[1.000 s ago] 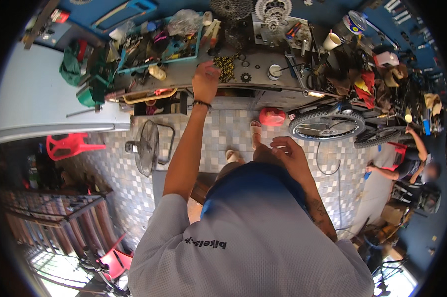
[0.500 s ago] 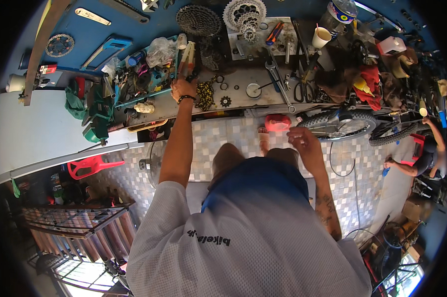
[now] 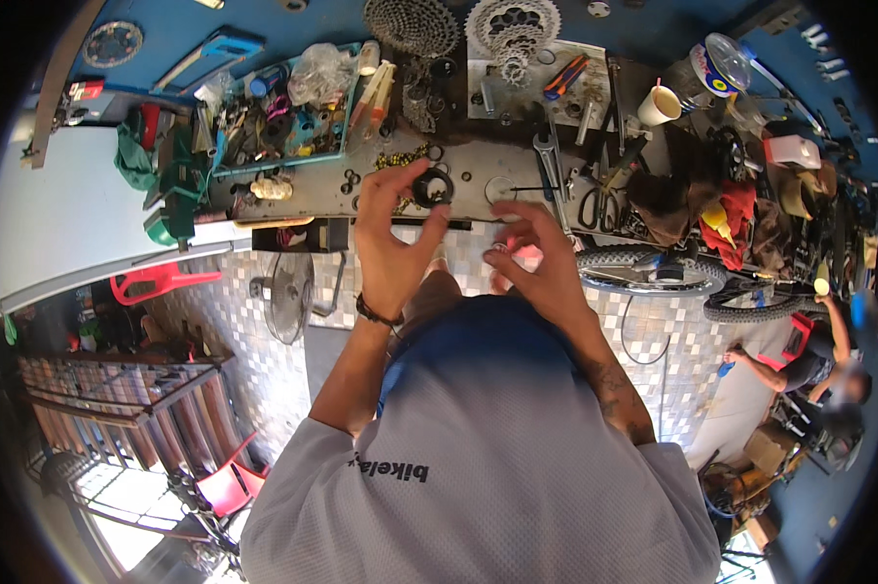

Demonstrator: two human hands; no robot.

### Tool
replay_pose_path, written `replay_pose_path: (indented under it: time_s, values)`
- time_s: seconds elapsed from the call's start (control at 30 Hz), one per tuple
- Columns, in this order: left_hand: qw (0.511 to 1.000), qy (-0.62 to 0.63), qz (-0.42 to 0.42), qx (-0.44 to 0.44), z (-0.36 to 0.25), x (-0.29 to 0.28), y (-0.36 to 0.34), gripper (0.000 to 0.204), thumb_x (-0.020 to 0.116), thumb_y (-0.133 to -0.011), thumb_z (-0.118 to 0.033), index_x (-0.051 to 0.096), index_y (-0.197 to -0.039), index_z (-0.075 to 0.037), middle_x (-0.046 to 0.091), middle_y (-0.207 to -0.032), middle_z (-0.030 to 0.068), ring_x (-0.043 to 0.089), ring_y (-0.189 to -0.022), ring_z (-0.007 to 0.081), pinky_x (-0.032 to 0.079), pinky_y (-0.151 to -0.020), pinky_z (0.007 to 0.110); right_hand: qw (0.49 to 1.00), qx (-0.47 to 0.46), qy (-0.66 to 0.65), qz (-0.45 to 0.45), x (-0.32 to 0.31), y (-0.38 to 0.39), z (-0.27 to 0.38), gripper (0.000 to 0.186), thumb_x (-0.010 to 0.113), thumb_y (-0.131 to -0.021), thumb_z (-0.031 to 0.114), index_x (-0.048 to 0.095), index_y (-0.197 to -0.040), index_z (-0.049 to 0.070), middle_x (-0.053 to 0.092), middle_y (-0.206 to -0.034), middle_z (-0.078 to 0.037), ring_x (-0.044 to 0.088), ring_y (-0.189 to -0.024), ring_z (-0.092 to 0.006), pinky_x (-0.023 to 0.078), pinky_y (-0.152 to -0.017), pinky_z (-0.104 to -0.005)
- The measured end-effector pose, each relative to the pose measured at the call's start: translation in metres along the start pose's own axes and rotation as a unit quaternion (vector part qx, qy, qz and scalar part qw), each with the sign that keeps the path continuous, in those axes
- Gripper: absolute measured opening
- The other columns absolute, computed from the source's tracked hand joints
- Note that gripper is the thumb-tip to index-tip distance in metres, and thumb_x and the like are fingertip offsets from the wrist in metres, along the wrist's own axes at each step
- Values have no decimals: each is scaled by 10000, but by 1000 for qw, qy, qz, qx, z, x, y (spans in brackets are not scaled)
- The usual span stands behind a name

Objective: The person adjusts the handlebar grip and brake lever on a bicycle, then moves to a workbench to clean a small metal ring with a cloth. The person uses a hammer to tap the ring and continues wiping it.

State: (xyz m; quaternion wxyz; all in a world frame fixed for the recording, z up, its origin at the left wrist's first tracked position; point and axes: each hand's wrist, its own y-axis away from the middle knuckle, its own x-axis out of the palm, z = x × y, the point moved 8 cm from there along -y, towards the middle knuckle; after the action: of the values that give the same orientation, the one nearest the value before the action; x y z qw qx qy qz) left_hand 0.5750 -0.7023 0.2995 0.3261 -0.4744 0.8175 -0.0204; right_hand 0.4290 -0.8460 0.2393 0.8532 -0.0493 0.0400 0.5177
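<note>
My left hand (image 3: 390,234) grips a black ring-shaped part (image 3: 432,188) between thumb and fingers, raised in front of the workbench edge. To its right, my right hand (image 3: 531,258) is curled, with thumb and fingertips close around a small piece that is hard to make out. Behind the left hand, a heap of small gold and black parts (image 3: 400,157) and some small black rings (image 3: 436,153) lie on the metal bench (image 3: 298,201). Just behind the right hand stands a round clear container (image 3: 502,190) with a thin dark stick across it.
A teal tray of tools (image 3: 335,161) is at back left, wrenches (image 3: 546,156) and scissors (image 3: 597,214) at right. Cassettes (image 3: 410,24) line the back. A fan (image 3: 288,297) and bicycle wheel (image 3: 653,279) are below. A co-worker (image 3: 813,360) works at far right.
My left hand has left the bench top and come toward me, now with the black ring-shaped part in it. My right hand has moved up and left, closer to it.
</note>
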Motion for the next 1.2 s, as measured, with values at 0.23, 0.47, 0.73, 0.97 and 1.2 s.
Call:
replay_pose_path:
  time_s: [0.23,0.47,0.73,0.97,1.2]
  values:
    - [997,69,10,24,-55,-1,11,586,885,-705,-29,692,-1258,-52,624,-1150,115,624,-995,243,537,-866,352,990,-119,-78,11,11,-25,41,572,814,-810,-16,640,-1350,58,663,-1318,-88,658,-1089,-176,541,-877,-306]
    - [997,64,0,43,-67,2,13,580,921,-697,-64,697,-1232,-59,622,-1147,108,617,-977,239,537,-848,342,984,-133,-122,15,1,-21,28,543,813,-818,-10,651,-1332,54,659,-1327,-90,652,-1103,-170,537,-888,-303]
    - [998,35,16,42,-59,17,20,550,911,-711,-71,699,-1218,-67,630,-1084,93,608,-939,224,528,-831,346,995,-78,-59,18,-13,-15,28,507,851,-831,55,671,-1305,71,659,-1293,-68,672,-1045,-167,543,-829,-303]
    - [994,-79,8,-75,82,58,37,457,887,-739,-100,721,-1163,-64,637,-985,75,618,-852,210,519,-782,341,979,119,165,13,-58,20,-36,296,832,-880,196,735,-1106,31,772,-969,-125,749,-786,-241,571,-701,-361]
    - [986,-153,47,-53,128,114,61,454,862,-766,-184,723,-1193,-114,657,-1069,84,662,-930,258,503,-903,414,934,184,305,-38,-106,29,-73,284,760,-947,286,729,-1099,48,786,-931,-141,748,-732,-270,568,-687,-395]
